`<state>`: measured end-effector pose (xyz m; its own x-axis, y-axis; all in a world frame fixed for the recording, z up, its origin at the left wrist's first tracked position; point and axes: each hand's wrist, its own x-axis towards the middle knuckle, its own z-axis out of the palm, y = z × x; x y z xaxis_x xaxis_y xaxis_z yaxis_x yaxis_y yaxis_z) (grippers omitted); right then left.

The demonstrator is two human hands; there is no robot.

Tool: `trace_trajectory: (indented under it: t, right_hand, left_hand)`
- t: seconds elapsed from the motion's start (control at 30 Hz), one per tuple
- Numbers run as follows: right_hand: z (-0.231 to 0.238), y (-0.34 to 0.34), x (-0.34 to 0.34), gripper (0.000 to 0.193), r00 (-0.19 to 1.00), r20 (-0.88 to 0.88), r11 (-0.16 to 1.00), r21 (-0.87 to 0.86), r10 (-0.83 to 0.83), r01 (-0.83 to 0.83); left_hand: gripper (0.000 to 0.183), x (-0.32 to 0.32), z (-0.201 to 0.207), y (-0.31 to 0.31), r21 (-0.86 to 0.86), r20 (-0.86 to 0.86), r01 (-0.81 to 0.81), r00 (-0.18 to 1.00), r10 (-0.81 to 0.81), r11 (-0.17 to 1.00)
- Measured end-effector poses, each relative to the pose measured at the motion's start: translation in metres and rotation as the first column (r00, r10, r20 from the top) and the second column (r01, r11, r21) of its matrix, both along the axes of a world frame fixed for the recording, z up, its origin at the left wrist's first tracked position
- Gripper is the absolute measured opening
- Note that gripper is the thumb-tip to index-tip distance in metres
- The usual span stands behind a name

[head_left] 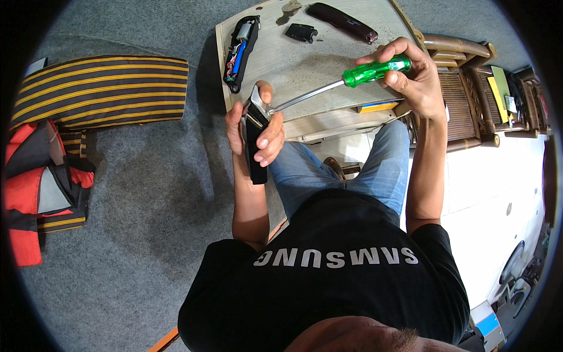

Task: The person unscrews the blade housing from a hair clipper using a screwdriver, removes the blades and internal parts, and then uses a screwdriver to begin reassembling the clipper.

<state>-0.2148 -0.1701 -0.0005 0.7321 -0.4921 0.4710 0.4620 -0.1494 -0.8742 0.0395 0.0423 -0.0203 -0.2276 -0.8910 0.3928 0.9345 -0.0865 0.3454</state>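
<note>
My left hand [271,136] grips a long black hair clipper piece [254,141] with a silver, blade-like upper end, held upright over the near left of the table. In my right hand [417,85] is a screwdriver with a clear green handle [375,71]. Its metal shaft slants down to the left, and the tip is at the silver end, beside my left fingers. Whether it sits in a screw is too small to tell. An opened clipper housing [239,56] lies at the table's left, showing a motor and a blue battery. Farther back are a small black part [301,33] and a dark maroon cover [342,22].
The wooden table [328,56] has dark debris specks and an open front drawer or shelf [316,125] holding a yellow-and-blue box [377,107]. A bamboo chair [460,108] stands at right. Striped cushion [105,91] and red-black fabric [50,188] lie left on grey carpet.
</note>
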Motion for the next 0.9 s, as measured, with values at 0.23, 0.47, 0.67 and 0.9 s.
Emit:
trace_trajectory:
  t: [0.23, 0.47, 0.67, 0.9]
  right_hand:
    - [0.004, 0.003, -0.001, 0.03, 0.999, -0.031, 0.999, 0.027, -0.015, 0.016]
    - [0.01, 0.005, 0.001, 0.023, 0.953, -0.261, 0.981, -0.154, -0.153, 0.115]
    - [0.016, 0.017, 0.006, 0.034, 0.918, -0.397, 0.987, -0.141, 0.012, -0.074]
    - [0.02, 0.018, 0.009, 0.042, 0.924, -0.35, 0.985, -0.133, -0.154, 0.113]
  left_hand:
    - [0.045, -0.001, 0.001, 0.002, 0.022, 0.032, -0.023, 0.999, 0.022, 0.999]
    - [0.043, 0.0, 0.004, 0.0, 0.004, 0.015, -0.065, 0.998, 0.065, 0.998]
    - [0.047, 0.003, 0.018, -0.004, 0.057, 0.073, -0.262, 0.964, 0.258, 0.963]
    - [0.051, -0.02, 0.044, -0.028, 0.193, 0.408, -0.637, 0.744, 0.529, 0.746]
